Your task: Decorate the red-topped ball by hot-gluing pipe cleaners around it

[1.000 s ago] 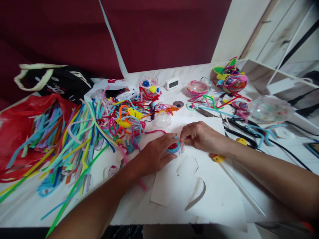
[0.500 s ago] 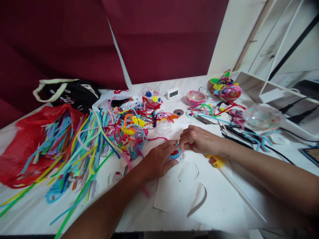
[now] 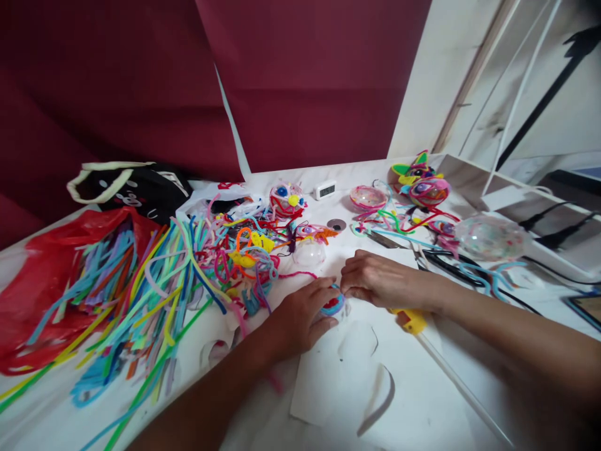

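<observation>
A small round coil of pipe cleaner (image 3: 332, 305), light blue round the outside and red inside, lies low over the white paper (image 3: 347, 369). My left hand (image 3: 303, 316) holds it from the left, fingers on its far side and thumb on the near side. At its right edge, my right hand (image 3: 373, 280) is closed in a pinch. What those fingertips grip is hidden. Beside my right wrist lies a yellow piece (image 3: 410, 321) with a long whitish stick. Curled paper strips (image 3: 380, 407) rest on the sheet.
Loose pipe cleaners (image 3: 164, 300) spill from a red plastic bag (image 3: 37, 282) on the left. Behind my hands stand a decorated ball (image 3: 286, 199), a clear dome (image 3: 308, 254), a tape roll (image 3: 336, 225) and a digital clock (image 3: 325, 190). Scissors (image 3: 382, 240) and a clear bowl (image 3: 491, 238) are at right.
The camera view has tilted up slightly, so things sit a little lower. Both hands stay at the coil, with only a small shift of the fingers.
</observation>
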### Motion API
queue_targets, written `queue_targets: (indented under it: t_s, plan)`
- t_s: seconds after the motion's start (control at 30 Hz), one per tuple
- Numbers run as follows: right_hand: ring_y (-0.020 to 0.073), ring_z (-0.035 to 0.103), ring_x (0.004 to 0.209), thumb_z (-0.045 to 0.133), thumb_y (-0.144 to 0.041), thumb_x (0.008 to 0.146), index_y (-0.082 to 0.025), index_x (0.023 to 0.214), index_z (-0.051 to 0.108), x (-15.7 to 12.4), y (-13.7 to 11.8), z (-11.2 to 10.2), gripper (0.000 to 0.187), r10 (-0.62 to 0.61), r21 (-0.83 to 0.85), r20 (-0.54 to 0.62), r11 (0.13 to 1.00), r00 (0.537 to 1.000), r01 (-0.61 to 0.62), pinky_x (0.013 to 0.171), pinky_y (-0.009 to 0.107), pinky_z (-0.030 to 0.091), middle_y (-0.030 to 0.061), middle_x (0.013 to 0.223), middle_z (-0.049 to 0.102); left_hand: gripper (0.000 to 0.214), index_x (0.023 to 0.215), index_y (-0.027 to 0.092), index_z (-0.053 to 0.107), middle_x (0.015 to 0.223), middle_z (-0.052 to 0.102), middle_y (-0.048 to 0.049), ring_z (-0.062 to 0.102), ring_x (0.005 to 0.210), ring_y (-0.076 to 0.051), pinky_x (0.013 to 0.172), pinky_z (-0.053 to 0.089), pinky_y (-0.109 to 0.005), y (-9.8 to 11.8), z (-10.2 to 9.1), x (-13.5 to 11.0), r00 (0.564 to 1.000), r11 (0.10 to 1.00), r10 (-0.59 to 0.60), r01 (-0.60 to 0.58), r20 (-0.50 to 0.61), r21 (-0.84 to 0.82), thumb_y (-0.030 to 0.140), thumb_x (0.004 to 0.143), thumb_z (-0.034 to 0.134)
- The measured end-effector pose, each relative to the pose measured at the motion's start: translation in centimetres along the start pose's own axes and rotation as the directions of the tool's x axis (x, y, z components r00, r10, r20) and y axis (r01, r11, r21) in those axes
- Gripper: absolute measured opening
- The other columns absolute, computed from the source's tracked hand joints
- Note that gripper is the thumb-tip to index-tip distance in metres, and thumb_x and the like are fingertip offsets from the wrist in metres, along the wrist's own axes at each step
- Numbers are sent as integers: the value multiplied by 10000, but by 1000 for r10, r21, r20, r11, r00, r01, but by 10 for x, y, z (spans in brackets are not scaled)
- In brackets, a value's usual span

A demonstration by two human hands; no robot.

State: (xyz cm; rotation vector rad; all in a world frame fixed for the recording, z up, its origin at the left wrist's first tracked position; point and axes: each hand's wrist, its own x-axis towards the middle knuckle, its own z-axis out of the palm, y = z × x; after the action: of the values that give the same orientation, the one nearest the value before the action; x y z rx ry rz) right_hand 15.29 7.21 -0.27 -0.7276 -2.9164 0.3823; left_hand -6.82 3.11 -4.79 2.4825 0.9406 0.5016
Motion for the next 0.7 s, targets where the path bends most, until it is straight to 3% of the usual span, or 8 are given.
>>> queue_targets:
  t_s: [0.37,0.57,0.7]
  plan:
    - [174,592,810,562,-125,840,-165,746,634,5,4,-1,125,-46,-32,10,998,999,47,822,340,330,41,757,680,435,1275,181,465,1400,463,-101,442,1306,-213,1084,395,-350,4,-1,2,1000,1000,22,-22,-10,-2,216,859,587]
    - [159,585,725,594,-136,804,-189,708,641,11,8,-3,120,-14,-5,23,1000,1000,14,769,331,328,11,694,680,403,1258,191,466,1364,487,-100,464,1282,-221,1064,413,-356,2,0,3,999,999,40,-40,-4,-5,233,871,569]
    - [168,593,716,631,-137,757,-190,687,642,17,13,-5,89,3,-85,10,996,1000,-2,763,340,318,0,677,681,410,1261,197,454,1382,473,-101,450,1294,-227,1064,408,-367,2,0,2,1000,1000,20,-20,5,-6,238,870,569]
